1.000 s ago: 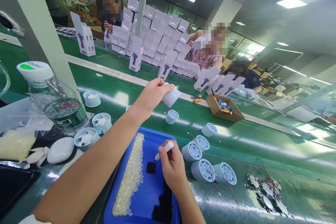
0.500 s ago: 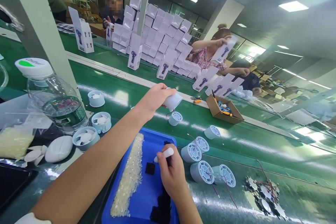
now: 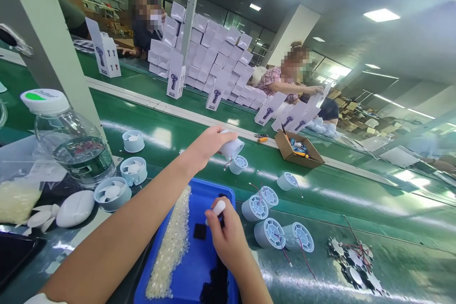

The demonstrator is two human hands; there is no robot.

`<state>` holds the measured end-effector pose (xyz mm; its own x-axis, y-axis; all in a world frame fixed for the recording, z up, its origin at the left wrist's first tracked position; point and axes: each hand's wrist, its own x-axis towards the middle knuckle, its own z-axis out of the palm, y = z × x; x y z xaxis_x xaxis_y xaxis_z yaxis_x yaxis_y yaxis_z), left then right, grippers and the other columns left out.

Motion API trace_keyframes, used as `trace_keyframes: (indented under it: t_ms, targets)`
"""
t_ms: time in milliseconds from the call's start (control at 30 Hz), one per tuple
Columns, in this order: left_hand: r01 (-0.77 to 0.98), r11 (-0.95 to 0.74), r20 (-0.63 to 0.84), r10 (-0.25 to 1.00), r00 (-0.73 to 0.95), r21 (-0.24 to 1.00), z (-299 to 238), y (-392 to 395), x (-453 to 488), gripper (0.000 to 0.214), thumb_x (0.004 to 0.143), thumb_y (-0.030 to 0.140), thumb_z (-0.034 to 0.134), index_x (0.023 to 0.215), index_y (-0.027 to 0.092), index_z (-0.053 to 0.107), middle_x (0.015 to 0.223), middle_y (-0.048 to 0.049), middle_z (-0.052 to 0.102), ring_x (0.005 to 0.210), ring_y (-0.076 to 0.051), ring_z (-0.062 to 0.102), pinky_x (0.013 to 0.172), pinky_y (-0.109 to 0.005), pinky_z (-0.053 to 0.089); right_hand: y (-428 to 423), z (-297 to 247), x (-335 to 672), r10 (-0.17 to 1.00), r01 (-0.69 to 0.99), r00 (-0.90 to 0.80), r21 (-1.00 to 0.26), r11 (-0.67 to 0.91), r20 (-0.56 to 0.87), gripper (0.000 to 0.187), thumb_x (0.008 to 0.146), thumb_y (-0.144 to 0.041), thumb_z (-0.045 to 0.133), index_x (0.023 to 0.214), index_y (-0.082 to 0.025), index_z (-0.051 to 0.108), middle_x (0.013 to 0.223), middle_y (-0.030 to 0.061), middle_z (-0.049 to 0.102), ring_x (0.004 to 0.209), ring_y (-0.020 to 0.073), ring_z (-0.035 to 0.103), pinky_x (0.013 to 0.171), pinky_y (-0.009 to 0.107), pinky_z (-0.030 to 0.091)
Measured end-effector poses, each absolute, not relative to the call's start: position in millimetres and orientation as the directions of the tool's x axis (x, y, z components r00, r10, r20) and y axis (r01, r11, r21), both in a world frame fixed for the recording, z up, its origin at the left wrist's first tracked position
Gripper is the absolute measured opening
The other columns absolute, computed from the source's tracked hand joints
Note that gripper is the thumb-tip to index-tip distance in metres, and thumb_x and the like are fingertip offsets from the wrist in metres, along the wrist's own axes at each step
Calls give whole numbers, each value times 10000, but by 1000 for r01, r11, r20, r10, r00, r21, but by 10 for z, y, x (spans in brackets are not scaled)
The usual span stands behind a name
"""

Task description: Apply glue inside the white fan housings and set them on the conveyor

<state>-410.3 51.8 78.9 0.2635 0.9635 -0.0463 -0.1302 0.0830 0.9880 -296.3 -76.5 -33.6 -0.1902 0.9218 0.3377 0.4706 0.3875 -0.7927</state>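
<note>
- The left hand (image 3: 204, 147) has thumb and fingers clamped on a pale blue cylinder (image 3: 231, 148), held beyond the far edge of the blue tray (image 3: 199, 266).
- Just near and right of that cylinder, a ribbed housing (image 3: 238, 165) sits on the green surface (image 3: 171, 152).
- The right hand (image 3: 228, 235) is closed around a white pen-like tool (image 3: 218, 207), above the tray.
- The tool's tip is near a black square (image 3: 200, 231); contact cannot be told.
- Whitish beads (image 3: 171, 247) cover the tray's left side; black pieces (image 3: 215, 285) lie along its right.
</note>
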Motion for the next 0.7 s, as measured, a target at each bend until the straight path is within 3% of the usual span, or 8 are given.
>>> trace_keyframes:
  t_ms: [67,167,333,467,700]
  targets:
    - [-103,90,-56,956,289,991,722,535,-4075,318,682,434,655,715,190,455,712,8,522,640,-115,474,620,-281,376,-744,-350,-2956,914,402,-109,-823,401,391,129,936,-277,427,827,-214,456,725,-24,472,629,117,467,594,242,405]
    - [-30,86,-71,937,341,996,614,561,-4038,349,655,447,676,720,191,449,713,11,526,645,-117,478,621,-274,372,-717,-365,-2901,867,263,156,-866,426,474,110,943,-300,433,919,-209,489,799,-3,517,662,118,536,614,255,472]
    - [139,10,-59,933,354,990,515,559,-3995,364,670,514,635,745,192,481,697,28,520,622,-114,456,585,-255,349,-705,-300,-2789,727,145,528,-890,433,440,155,910,-326,517,1007,-207,499,916,25,569,751,141,648,702,299,537]
    - [233,-21,-74,918,390,972,529,536,-3982,377,667,540,619,745,180,540,683,15,551,610,-126,467,560,-254,348,-667,-243,-2787,695,113,566,-877,467,443,148,904,-309,531,1008,-219,478,1022,49,581,928,190,664,810,367,538]
    - [192,-20,-59,916,397,981,535,547,-3975,366,654,530,632,704,180,535,679,12,544,615,-127,480,560,-246,369,-663,-238,-2806,680,117,588,-878,465,439,120,910,-301,519,976,-213,472,1016,46,573,923,188,668,807,372,546]
